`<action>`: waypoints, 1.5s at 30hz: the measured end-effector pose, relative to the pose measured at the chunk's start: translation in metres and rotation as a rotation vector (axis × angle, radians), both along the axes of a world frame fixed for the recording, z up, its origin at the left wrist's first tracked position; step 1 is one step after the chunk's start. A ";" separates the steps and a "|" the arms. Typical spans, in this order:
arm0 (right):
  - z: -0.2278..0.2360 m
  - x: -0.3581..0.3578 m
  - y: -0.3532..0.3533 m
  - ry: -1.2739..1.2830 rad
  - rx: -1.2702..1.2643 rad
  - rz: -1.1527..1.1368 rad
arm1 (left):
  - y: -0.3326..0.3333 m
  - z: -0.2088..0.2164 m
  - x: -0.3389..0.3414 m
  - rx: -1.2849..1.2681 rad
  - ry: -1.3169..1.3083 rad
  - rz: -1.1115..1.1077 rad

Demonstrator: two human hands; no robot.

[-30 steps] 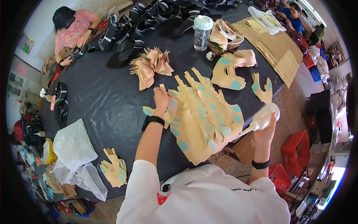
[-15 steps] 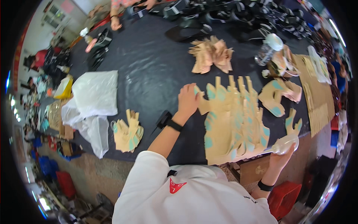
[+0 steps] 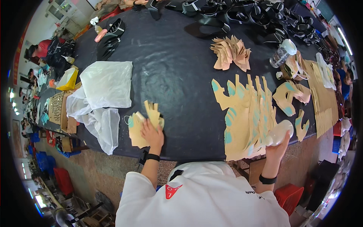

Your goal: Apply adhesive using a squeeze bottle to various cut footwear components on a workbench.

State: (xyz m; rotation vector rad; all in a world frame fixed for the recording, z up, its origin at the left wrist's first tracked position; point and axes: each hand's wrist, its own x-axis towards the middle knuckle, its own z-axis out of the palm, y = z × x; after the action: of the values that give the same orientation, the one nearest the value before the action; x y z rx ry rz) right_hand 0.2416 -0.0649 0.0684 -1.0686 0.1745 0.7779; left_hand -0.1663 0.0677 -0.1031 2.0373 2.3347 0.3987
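Observation:
My left hand (image 3: 152, 134) lies with fingers spread on a small pile of tan cut pieces (image 3: 137, 130) with teal patches, near the table's front edge. On the right, my right hand (image 3: 278, 149) is closed around a translucent white squeeze bottle (image 3: 280, 132), held tilted over the near right edge of a spread of overlapping tan pieces (image 3: 239, 130). Teal patches mark these pieces too, along their edges. The bottle's tip cannot be made out against them. A single curved tan piece (image 3: 301, 126) lies just right of the bottle.
Beyond the spread stands a fanned stack of brown pieces (image 3: 230, 53). White plastic bags (image 3: 106, 85) lie at left. A clear jar (image 3: 279, 56) and curved tan pieces (image 3: 289, 96) are at right. Black shoe-like parts (image 3: 242, 17) line the far side, where another person's hand (image 3: 140, 2) shows.
My left hand has moved from the upper left of the tan spread to the small pile at left. My right hand has shifted slightly left with the squeeze bottle, which is now tilted differently.

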 end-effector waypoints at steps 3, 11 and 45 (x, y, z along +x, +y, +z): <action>0.000 -0.013 0.006 -0.031 0.021 0.065 | 0.004 -0.001 0.041 0.016 -0.131 -0.154; 0.013 -0.025 0.007 -0.070 0.049 0.045 | 0.008 0.017 0.060 0.100 -0.823 -0.197; 0.073 -0.016 0.034 -0.475 0.338 -0.029 | -0.039 0.240 0.177 -0.662 -1.529 -0.523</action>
State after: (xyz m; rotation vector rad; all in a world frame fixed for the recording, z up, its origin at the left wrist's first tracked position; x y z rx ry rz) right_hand 0.2255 -0.0311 0.1414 -0.8962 -0.3353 0.4869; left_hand 0.0109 0.0285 0.1366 1.1080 0.7981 0.6628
